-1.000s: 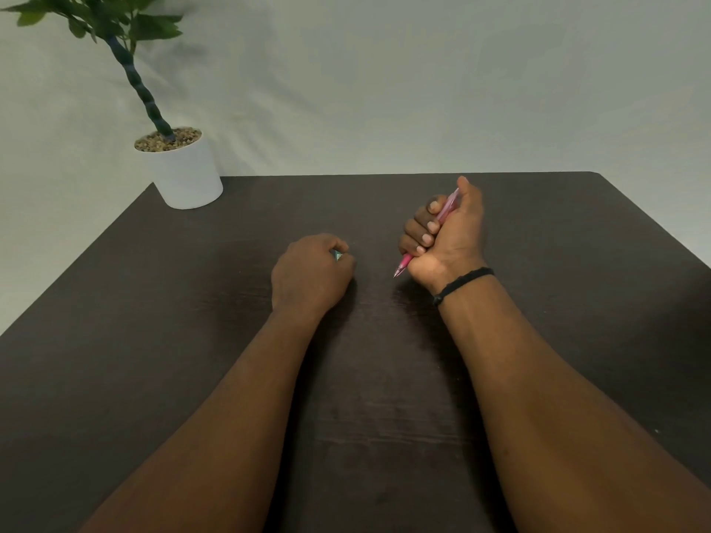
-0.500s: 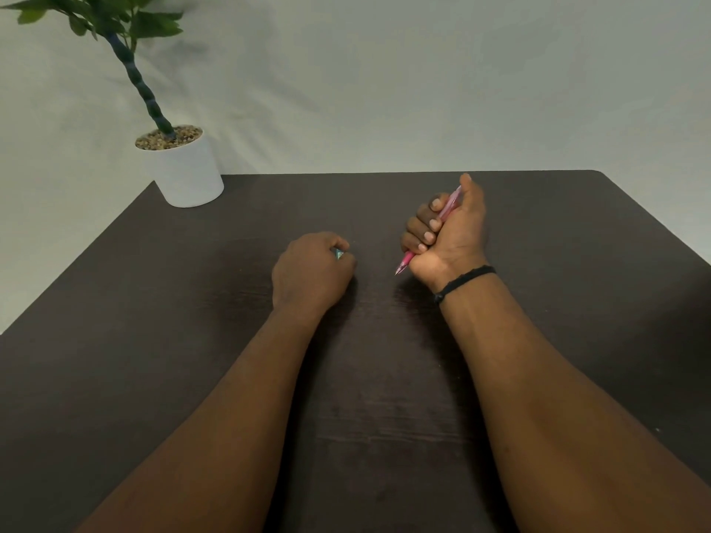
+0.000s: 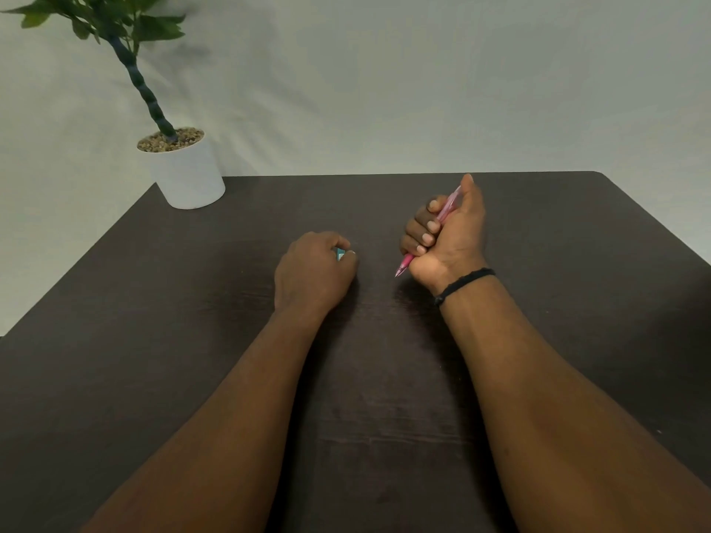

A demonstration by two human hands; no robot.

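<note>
The right hand (image 3: 450,240) is fisted round a pink pen (image 3: 447,206) over the middle of the desk (image 3: 154,340): light, stiff, smooth plastic, best gripped mid-barrel. The left hand (image 3: 313,271), nearby, curls round a small teal thing (image 3: 340,255)

The table (image 3: 384,378) is dark brown, near black, with faint wood grain and a few paler streaks. Over the table's middle the pen (image 3: 448,205) is pink: clear pale pink at its upper end, deeper pink at the tip. Also at the table's middle, the item (image 3: 340,255) shows teal with a small pale patch. The band (image 3: 461,282) is black. On the table's far left corner the pot (image 3: 188,178) is plain white, and its gravel (image 3: 169,140) is speckled tan, brown and grey. The stem (image 3: 148,98) is dark blue-green in ringed segments, and the leaves (image 3: 154,28) are mid to dark green. Behind the table, the wall (image 3: 423,90) is pale grey-green, unpatterned.
</note>
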